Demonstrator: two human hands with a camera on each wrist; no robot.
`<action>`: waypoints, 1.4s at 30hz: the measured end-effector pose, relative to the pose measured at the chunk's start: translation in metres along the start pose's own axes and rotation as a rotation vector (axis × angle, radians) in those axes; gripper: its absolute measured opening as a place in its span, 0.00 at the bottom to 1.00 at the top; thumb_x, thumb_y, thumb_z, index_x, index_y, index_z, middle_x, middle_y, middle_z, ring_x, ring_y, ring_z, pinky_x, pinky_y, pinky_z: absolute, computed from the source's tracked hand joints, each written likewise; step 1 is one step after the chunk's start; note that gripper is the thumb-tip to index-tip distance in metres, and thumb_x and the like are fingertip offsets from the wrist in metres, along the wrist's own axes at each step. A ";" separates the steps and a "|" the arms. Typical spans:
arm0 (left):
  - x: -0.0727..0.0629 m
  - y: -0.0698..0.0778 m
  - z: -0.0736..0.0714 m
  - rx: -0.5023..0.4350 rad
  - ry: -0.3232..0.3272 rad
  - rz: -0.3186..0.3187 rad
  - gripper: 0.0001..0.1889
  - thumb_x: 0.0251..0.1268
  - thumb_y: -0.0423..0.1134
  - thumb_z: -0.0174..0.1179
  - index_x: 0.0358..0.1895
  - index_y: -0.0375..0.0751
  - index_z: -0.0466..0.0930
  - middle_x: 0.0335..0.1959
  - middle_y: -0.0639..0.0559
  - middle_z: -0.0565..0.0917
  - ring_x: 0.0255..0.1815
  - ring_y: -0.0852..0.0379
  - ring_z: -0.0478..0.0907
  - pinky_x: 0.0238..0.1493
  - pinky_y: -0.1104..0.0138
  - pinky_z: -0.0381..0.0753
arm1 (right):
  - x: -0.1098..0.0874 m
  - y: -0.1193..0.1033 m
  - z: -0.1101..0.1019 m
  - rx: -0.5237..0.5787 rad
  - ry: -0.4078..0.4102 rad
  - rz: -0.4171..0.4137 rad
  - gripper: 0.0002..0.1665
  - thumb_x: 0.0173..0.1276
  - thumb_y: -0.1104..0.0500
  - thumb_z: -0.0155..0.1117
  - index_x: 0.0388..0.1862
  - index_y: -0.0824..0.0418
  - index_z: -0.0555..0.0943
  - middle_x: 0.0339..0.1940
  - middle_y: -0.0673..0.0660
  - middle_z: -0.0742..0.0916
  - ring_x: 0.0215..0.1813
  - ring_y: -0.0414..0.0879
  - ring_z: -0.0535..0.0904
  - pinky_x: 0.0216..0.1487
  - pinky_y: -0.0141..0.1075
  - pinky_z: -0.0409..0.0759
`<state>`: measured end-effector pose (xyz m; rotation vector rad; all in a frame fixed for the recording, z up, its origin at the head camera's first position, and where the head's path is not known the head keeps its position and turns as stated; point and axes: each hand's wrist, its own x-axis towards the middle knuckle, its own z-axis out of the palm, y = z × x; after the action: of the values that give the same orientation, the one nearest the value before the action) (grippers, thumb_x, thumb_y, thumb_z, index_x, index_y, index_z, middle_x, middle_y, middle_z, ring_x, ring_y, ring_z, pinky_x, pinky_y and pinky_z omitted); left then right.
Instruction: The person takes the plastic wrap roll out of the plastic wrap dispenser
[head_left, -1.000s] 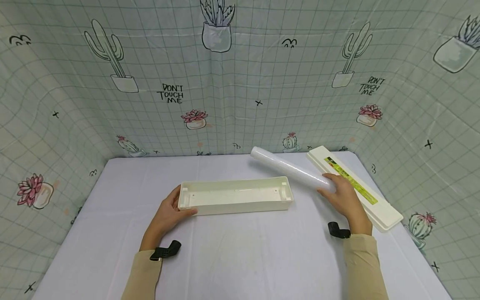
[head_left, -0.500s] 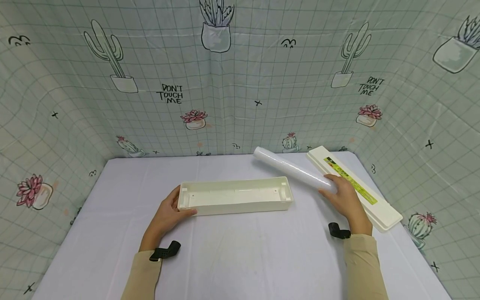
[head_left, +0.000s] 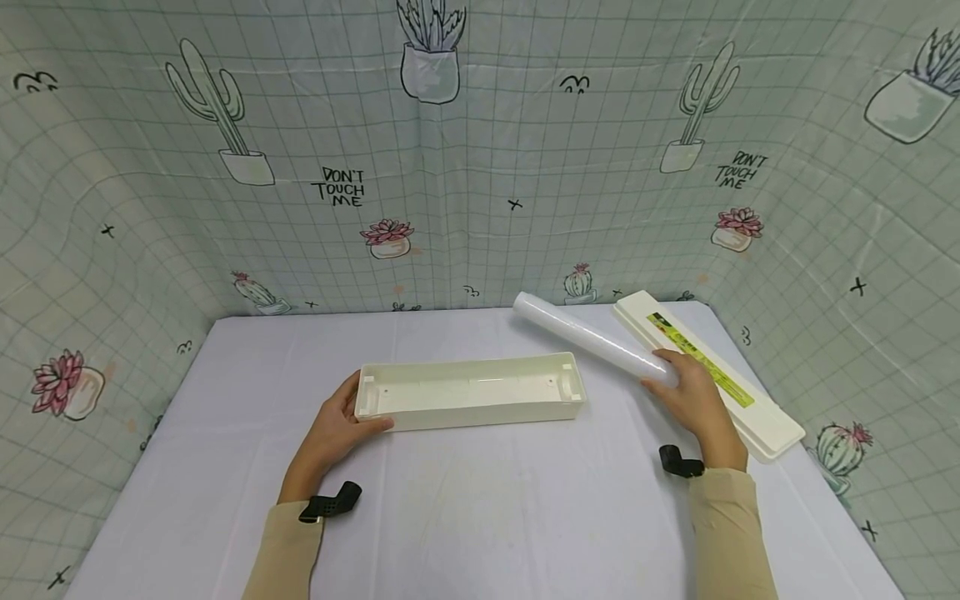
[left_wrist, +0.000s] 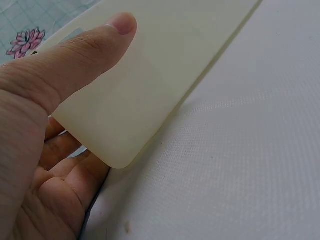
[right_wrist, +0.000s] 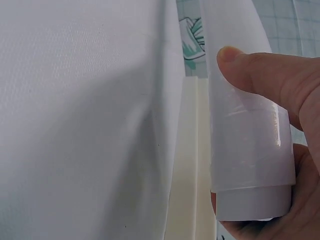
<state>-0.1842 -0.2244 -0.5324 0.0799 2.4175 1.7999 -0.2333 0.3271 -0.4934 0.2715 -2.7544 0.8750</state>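
Note:
My left hand (head_left: 337,427) grips the left end of a long cream plastic box (head_left: 480,415), which is open at the top with a hollow inside. In the left wrist view the thumb lies across the wall of the box (left_wrist: 150,85), and the other fingers are behind its end. My right hand (head_left: 693,398) holds the near end of a roll of plastic wrap (head_left: 577,332), tilted away to the back left. The right wrist view shows the thumb on one side of the roll (right_wrist: 250,145) and fingers curled behind it.
A long cream lid (head_left: 768,427) with a yellow-green label lies slanted at the right of the table, beside the right hand. White cloth (head_left: 480,517) covers the table. A grid-and-cactus curtain (head_left: 480,150) hangs behind and along both sides.
The roll of plastic wrap has shifted slightly to the right with my right hand. My left hand and the box have stayed in place.

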 end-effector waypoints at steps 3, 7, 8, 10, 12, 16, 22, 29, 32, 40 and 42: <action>0.000 0.000 0.000 0.007 0.002 -0.001 0.60 0.57 0.46 0.78 0.85 0.45 0.42 0.85 0.44 0.52 0.84 0.45 0.53 0.58 0.88 0.65 | -0.001 0.000 0.000 0.003 -0.016 0.021 0.31 0.68 0.59 0.73 0.65 0.71 0.75 0.61 0.77 0.80 0.63 0.72 0.74 0.63 0.63 0.70; 0.000 0.002 0.001 0.009 -0.004 -0.007 0.60 0.57 0.48 0.78 0.85 0.47 0.42 0.85 0.46 0.52 0.84 0.47 0.54 0.61 0.86 0.65 | -0.004 0.001 0.000 0.002 -0.023 0.041 0.31 0.68 0.59 0.73 0.65 0.72 0.75 0.61 0.77 0.80 0.64 0.72 0.74 0.64 0.63 0.69; 0.000 0.002 0.001 0.007 -0.002 -0.006 0.60 0.57 0.48 0.78 0.85 0.47 0.43 0.85 0.46 0.53 0.84 0.47 0.54 0.61 0.86 0.65 | -0.004 0.001 0.000 0.002 -0.022 0.041 0.32 0.68 0.59 0.73 0.65 0.72 0.75 0.61 0.77 0.80 0.64 0.72 0.74 0.64 0.63 0.69; 0.000 0.003 0.000 0.012 0.000 -0.010 0.60 0.57 0.49 0.78 0.85 0.48 0.43 0.85 0.47 0.53 0.84 0.47 0.55 0.62 0.85 0.65 | -0.005 0.001 0.000 0.006 -0.020 0.044 0.32 0.68 0.59 0.73 0.65 0.73 0.75 0.62 0.77 0.80 0.64 0.73 0.73 0.65 0.64 0.69; 0.000 0.003 0.000 0.011 0.003 -0.012 0.60 0.57 0.49 0.78 0.85 0.49 0.43 0.85 0.47 0.54 0.83 0.47 0.56 0.62 0.84 0.66 | -0.006 0.002 0.001 0.013 -0.020 0.046 0.32 0.68 0.60 0.74 0.65 0.73 0.75 0.62 0.77 0.80 0.65 0.73 0.73 0.65 0.64 0.69; -0.002 0.002 0.000 0.003 0.000 -0.015 0.60 0.57 0.49 0.78 0.85 0.49 0.43 0.85 0.46 0.53 0.84 0.47 0.55 0.61 0.85 0.66 | -0.007 0.004 0.002 0.014 -0.013 0.047 0.31 0.67 0.60 0.74 0.64 0.74 0.75 0.62 0.77 0.80 0.65 0.74 0.73 0.66 0.64 0.68; -0.004 0.001 0.000 -0.003 0.002 -0.019 0.61 0.57 0.48 0.78 0.86 0.49 0.42 0.85 0.47 0.52 0.84 0.48 0.54 0.63 0.84 0.66 | -0.010 0.008 0.002 0.014 -0.001 0.041 0.31 0.66 0.61 0.74 0.64 0.74 0.76 0.61 0.78 0.80 0.64 0.74 0.74 0.65 0.64 0.69; -0.004 0.003 -0.001 0.019 0.001 -0.017 0.61 0.58 0.48 0.78 0.85 0.47 0.41 0.85 0.46 0.52 0.84 0.47 0.54 0.72 0.69 0.66 | -0.012 0.008 0.001 0.013 -0.001 0.064 0.32 0.67 0.60 0.74 0.64 0.74 0.75 0.62 0.78 0.80 0.65 0.75 0.73 0.66 0.64 0.68; -0.003 0.002 -0.001 0.028 0.002 -0.016 0.61 0.58 0.48 0.78 0.85 0.47 0.42 0.85 0.45 0.52 0.84 0.46 0.54 0.71 0.72 0.66 | -0.013 0.011 0.001 0.004 -0.006 0.081 0.32 0.68 0.58 0.73 0.65 0.74 0.74 0.63 0.78 0.79 0.67 0.75 0.72 0.67 0.64 0.67; -0.002 0.002 0.000 0.028 -0.001 -0.017 0.61 0.57 0.48 0.78 0.85 0.46 0.42 0.85 0.45 0.53 0.84 0.45 0.56 0.69 0.74 0.67 | -0.014 0.011 0.001 0.017 -0.037 0.126 0.34 0.69 0.58 0.72 0.68 0.73 0.72 0.66 0.79 0.76 0.70 0.75 0.69 0.69 0.65 0.66; -0.001 0.002 0.000 0.026 0.000 -0.016 0.61 0.57 0.48 0.78 0.85 0.47 0.42 0.85 0.45 0.53 0.83 0.45 0.56 0.68 0.75 0.67 | -0.014 0.010 0.001 0.017 -0.049 0.135 0.35 0.70 0.57 0.72 0.68 0.74 0.72 0.67 0.79 0.76 0.70 0.75 0.69 0.69 0.65 0.66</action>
<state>-0.1830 -0.2242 -0.5303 0.0629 2.4349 1.7612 -0.2229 0.3362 -0.5040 0.1125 -2.8388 0.9372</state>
